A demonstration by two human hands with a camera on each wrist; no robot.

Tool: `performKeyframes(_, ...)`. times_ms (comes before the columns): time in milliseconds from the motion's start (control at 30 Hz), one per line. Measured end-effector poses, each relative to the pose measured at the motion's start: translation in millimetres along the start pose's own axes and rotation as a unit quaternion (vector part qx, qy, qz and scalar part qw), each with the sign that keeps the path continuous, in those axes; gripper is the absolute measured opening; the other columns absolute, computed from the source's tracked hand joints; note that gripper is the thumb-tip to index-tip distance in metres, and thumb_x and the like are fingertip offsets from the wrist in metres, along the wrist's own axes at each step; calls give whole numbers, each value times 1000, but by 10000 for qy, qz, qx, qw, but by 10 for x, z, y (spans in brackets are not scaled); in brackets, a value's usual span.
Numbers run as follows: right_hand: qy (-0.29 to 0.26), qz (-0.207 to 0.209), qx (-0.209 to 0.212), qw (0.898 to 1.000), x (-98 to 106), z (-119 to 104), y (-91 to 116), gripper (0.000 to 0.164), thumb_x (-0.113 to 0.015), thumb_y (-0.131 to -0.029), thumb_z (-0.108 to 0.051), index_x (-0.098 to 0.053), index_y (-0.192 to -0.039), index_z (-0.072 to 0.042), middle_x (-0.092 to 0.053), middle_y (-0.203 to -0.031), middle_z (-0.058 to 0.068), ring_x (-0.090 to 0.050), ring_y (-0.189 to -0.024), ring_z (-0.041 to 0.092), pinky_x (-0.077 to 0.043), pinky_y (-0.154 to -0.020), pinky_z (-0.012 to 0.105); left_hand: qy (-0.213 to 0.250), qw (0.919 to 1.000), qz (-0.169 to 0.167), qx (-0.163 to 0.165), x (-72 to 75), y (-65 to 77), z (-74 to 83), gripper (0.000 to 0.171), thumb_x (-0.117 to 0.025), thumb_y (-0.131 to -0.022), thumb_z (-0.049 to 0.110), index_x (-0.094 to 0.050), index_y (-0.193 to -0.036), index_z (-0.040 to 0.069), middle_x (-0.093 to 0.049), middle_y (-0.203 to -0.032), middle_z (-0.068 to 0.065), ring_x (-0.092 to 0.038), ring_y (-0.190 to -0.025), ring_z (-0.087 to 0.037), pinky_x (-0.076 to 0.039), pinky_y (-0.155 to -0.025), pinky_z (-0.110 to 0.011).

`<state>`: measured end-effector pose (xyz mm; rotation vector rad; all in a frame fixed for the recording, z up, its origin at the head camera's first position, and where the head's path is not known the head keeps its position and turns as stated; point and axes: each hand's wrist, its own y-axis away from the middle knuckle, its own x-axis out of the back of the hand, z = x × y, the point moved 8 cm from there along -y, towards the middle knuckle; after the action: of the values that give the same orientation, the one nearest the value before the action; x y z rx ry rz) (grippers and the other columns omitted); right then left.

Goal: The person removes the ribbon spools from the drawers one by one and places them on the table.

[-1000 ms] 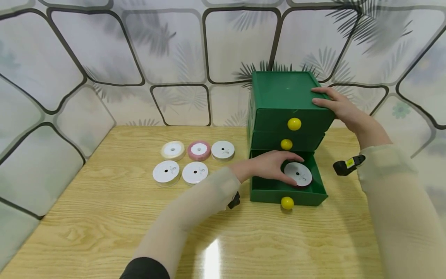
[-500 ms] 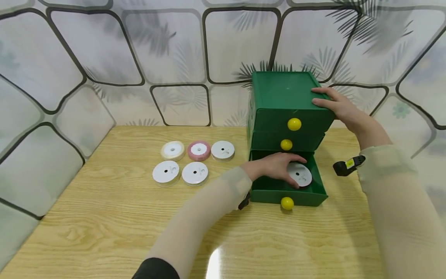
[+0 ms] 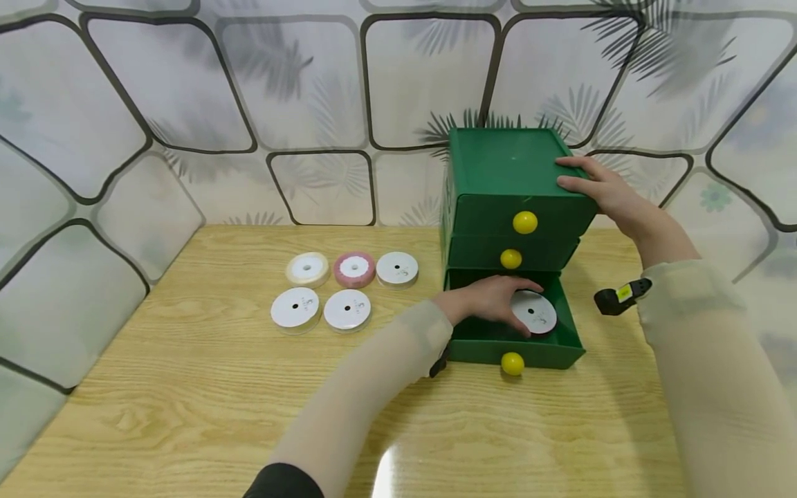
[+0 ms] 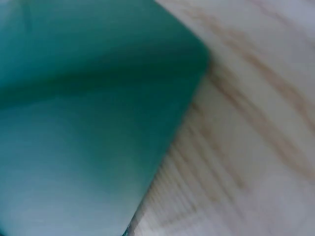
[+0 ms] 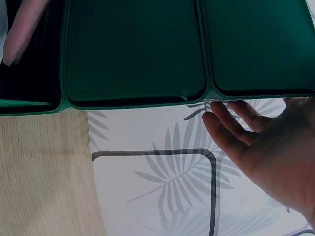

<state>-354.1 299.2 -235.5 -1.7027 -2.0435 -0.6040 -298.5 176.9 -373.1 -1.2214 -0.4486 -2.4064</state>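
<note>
The left hand reaches into the pulled-out bottom drawer of a green cabinet. Thumb and fingers grip a white-faced ribbon spool from its left side; the spool lies flat and the hand covers its left part. On the cabinet's top right edge rests the right hand, fingers stretched over the green top. The right wrist view has its other fingers extended along the cabinet side. Only blurred green plastic and wood grain fill the left wrist view.
Left of the cabinet, several ribbon spools lie in two rows, among them a cream spool, a pink spool and a white one. Yellow knobs stick out from the drawers. A patterned wall rises behind the wooden table.
The left hand and forearm have shifted slightly right and toward the drawer front, covering more of the spool. The forearm no longer overlaps the front-row spool. The right hand stays put.
</note>
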Motion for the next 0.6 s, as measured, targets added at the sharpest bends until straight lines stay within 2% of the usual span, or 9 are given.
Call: performKeyframes(600,-33,-61,-14,10000,2,19,-16,67,-44,-101,-45,-16,-157,-19,5,-161,11,-15,-138,44,-16,-108,64,-91,9998,-101,158,-61,-56,-73,74,-81,-81,34,-47,-144,16,-47,-145,3,-44,-121,-5,-28,-103,-15)
